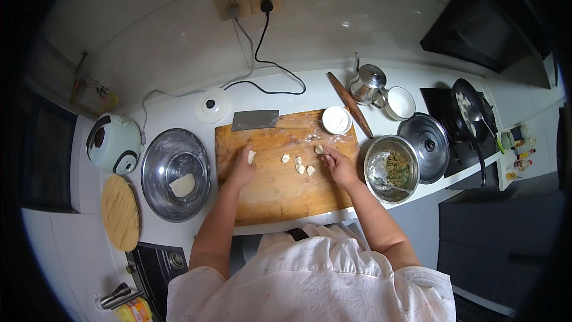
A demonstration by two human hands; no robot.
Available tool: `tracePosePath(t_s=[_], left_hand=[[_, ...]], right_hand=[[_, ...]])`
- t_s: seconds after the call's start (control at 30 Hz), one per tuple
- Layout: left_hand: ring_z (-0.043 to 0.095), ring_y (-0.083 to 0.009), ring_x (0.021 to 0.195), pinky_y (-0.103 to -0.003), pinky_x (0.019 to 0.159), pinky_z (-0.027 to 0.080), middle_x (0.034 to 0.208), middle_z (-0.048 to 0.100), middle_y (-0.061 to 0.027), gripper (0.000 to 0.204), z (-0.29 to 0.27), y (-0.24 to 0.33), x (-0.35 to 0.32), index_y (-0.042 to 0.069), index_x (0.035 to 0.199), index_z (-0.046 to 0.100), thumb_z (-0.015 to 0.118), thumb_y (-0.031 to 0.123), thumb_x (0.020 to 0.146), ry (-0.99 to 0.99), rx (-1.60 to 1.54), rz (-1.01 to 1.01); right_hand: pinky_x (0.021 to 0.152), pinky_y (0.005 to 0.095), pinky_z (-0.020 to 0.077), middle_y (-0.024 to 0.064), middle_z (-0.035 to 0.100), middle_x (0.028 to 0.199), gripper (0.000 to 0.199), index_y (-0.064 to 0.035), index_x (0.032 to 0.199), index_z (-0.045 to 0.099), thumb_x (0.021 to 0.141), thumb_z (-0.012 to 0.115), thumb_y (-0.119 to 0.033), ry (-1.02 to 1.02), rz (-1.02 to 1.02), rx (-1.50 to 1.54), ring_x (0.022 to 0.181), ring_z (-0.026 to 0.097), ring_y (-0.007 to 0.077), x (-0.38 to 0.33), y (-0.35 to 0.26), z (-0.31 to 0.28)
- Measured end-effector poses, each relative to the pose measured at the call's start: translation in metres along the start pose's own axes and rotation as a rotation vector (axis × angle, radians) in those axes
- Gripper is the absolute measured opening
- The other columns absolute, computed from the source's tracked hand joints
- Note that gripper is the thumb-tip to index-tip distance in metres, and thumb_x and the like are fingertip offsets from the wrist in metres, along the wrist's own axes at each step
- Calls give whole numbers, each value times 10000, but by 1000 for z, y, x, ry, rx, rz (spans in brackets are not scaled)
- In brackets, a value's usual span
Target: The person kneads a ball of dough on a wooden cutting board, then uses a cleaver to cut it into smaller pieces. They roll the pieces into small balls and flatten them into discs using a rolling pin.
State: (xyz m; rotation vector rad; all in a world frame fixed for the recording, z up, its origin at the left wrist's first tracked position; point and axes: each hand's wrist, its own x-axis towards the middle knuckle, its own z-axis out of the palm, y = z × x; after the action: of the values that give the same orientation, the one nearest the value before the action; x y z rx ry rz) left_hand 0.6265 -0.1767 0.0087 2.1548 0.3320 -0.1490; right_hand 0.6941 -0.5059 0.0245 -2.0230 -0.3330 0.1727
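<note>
A wooden cutting board [280,194] lies on the white counter in front of me. My left hand [243,167] rests on the board's left part and pinches a small piece of dough [251,156] at its fingertips. My right hand [338,164] is at the board's right part, its fingers on another dough piece [319,149]. Between the hands lie three small dough pieces [299,164], loose on the wood. A cleaver [255,120] lies flat at the board's far edge.
A steel bowl [156,182] with a lump of dough [183,185] stands left of the board. A steel bowl of green filling [398,169] with a spoon sits to the right, beside a pot lid [425,139]. Rolling pin [350,104], flour bowl [336,119], kettle [368,83], rice cooker [113,142], round mat [120,211].
</note>
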Motion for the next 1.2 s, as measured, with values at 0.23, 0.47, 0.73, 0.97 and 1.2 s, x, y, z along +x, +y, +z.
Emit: tracePosePath(t_s=[0.23,0.47,0.73,0.97,1.2], left_hand=[[538,-342,1158,-381,972,441,1280,556,-171,550,-17,2,16,97,1332,500,599,-45,810,57,263,72],[540,-323,1147,-378,974,438,1238,579,-139,510,-16,-17,17,89,1248,576,621,-71,765,173,214,126],[517,-303,1161,-409,986,424,1237,564,-96,390,30,11,-34,82,1162,621,610,14,778,395,396,257],[544,-286,1136,-388,958,452,1253,573,-70,369,57,23,-65,108,1152,639,582,34,795,351,310,212],[532,-286,1153,-379,973,444,1268,560,-72,382,69,37,-61,102,1177,632,577,40,804,262,256,203]], right_hand=[[769,320,522,129,693,900,299,-56,1227,594,942,505,-40,30,165,-17,813,671,228,5,35,-20],[849,392,504,191,642,1037,262,-34,1079,636,821,614,9,144,-126,-286,974,616,369,52,10,-46],[803,411,519,176,676,955,183,-65,954,696,794,617,-109,-155,-76,-699,888,643,354,140,17,-49],[748,381,519,176,681,868,184,-96,958,706,786,641,-108,-171,-12,-606,821,652,344,148,15,-54],[807,356,511,122,695,1008,119,-75,957,707,846,673,-50,-508,114,-251,883,660,246,77,-54,-23]])
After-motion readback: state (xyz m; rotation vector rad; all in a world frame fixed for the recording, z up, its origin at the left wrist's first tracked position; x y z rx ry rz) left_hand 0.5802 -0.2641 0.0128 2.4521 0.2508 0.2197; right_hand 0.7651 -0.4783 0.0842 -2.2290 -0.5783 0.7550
